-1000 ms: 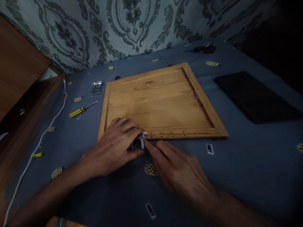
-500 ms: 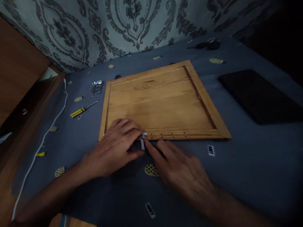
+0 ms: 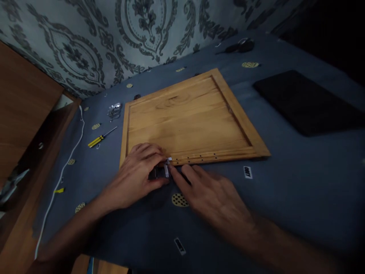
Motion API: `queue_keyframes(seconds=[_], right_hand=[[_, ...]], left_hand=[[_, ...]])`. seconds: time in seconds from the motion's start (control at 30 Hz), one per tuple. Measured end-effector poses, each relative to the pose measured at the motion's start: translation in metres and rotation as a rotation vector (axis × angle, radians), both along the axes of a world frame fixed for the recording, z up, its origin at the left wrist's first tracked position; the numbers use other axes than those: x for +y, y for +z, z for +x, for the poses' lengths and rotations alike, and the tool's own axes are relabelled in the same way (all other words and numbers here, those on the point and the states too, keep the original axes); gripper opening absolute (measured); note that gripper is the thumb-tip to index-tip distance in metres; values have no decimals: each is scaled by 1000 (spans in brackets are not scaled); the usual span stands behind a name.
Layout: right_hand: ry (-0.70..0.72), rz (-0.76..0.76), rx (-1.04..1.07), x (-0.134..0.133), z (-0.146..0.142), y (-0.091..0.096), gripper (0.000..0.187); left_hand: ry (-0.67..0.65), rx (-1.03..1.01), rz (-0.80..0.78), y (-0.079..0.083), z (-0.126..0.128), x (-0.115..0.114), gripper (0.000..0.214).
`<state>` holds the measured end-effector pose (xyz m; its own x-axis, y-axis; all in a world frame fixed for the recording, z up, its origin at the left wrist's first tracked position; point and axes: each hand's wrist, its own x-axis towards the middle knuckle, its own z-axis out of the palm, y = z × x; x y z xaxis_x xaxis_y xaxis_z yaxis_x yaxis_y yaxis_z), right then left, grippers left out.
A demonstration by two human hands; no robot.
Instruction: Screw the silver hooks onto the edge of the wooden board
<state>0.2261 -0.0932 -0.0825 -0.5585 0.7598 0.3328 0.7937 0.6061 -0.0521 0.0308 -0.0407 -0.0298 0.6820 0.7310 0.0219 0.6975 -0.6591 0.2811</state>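
Your left hand [image 3: 137, 177] pinches the metal hinge [image 3: 167, 167] against the near edge of the wooden panel [image 3: 185, 118], by its near-left corner. Your right hand [image 3: 212, 198] lies loosely spread on the blue sheet [image 3: 285, 190], forefinger tip touching the hinge.

We see the wooden panel [image 3: 185, 118] in warm honey-brown, streaked with darker grain and marked by a row of small dark dots along its near rail. The metal fitting [image 3: 166, 168] there is silver with a dark part. The cloth [image 3: 285, 198] is slate blue, scattered with yellow ovals dotted in black. Our wallpaper [image 3: 85, 34] shows dark grey damask scrolls on pale grey-green. The screwdriver [image 3: 98, 140] has a yellow-and-black handle, the cable [image 3: 82, 125] is white and the flat slab [image 3: 305, 101] is black.
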Motion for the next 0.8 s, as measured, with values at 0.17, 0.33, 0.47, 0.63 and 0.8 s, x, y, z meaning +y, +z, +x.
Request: queue_keyframes(seconds=[0.17, 0.33, 0.47, 0.63, 0.8], right_hand=[[-3, -11, -16, -1, -1, 0, 44], [-1, -55, -37, 0, -1, 2, 46], [4, -99, -63, 1, -2, 5, 44], [17, -160, -95, 2, -1, 8, 47], [22, -164, -118, 2, 0, 7, 50]], left_hand=[[3, 9, 6, 0, 0, 0, 36], [6, 36, 23, -1, 1, -1, 37], [-13, 62, 11, 4, -4, 1, 40], [-4, 16, 14, 30, -21, 5, 38], [21, -65, -19, 38, -31, 4, 29]])
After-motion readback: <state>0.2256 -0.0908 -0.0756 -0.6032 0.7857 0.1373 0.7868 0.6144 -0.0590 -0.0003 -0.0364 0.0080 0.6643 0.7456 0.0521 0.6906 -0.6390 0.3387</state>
